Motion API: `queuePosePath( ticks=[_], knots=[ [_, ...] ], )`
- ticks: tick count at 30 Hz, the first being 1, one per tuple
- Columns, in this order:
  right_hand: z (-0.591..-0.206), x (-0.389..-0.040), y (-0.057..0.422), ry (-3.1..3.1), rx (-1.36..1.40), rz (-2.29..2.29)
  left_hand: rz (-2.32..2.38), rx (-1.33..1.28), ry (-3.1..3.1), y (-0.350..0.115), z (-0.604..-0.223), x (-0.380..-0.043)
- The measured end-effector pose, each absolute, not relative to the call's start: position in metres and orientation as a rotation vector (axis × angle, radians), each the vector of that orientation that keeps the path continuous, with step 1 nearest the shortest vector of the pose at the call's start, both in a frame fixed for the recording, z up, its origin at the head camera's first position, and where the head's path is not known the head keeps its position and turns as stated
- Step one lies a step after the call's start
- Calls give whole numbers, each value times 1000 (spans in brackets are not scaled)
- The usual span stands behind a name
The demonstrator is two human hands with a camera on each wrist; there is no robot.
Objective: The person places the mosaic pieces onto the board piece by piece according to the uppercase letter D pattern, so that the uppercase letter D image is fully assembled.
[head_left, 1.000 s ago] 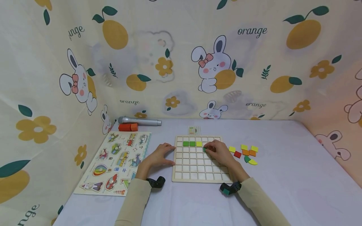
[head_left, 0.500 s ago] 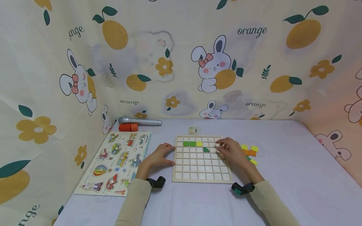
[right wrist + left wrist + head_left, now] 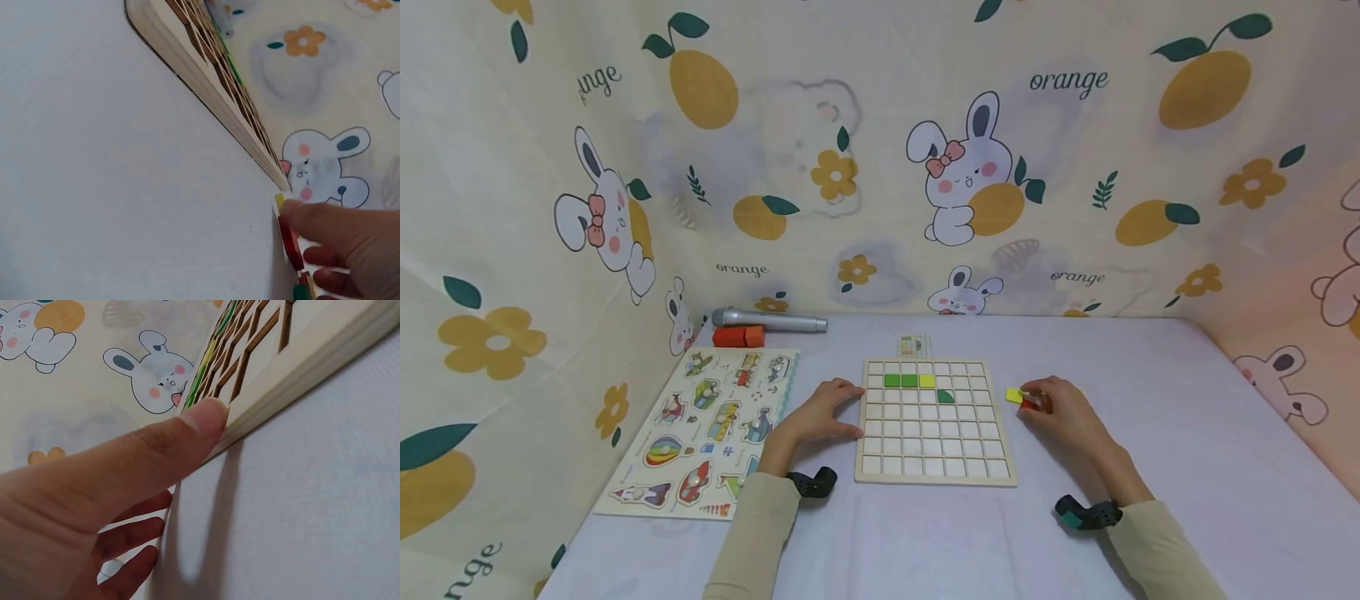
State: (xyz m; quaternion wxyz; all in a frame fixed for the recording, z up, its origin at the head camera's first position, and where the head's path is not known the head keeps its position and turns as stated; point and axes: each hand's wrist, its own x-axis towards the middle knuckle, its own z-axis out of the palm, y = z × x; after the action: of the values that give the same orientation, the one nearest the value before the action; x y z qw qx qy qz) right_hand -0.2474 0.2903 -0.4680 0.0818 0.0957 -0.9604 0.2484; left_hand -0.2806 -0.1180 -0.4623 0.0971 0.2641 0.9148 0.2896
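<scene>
There's your right hand (image 3: 1066,412), the nearer one, fingers narrow at the red tile (image 3: 290,244), pinch unclear, yellow tile (image 3: 1013,395) just left, toward the board (image 3: 936,482).

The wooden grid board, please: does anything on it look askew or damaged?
Nothing looks askew or damaged: on the wooden grid board, two green squares, a yellow square and a green quarter-circle seem seated in cells.
</scene>
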Motion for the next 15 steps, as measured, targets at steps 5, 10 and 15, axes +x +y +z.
queuePosePath(
  ticks=[5,10,15],
  knots=[
    [-466,-245,292,-2920,293,683,853,772,2714,-118,-463,-281],
    [-468,-245,293,-2905,319,669,859,755,2715,-118,-464,-281],
    [-469,-245,296,-2916,312,660,859,749,2714,-118,-463,-280]
  ],
)
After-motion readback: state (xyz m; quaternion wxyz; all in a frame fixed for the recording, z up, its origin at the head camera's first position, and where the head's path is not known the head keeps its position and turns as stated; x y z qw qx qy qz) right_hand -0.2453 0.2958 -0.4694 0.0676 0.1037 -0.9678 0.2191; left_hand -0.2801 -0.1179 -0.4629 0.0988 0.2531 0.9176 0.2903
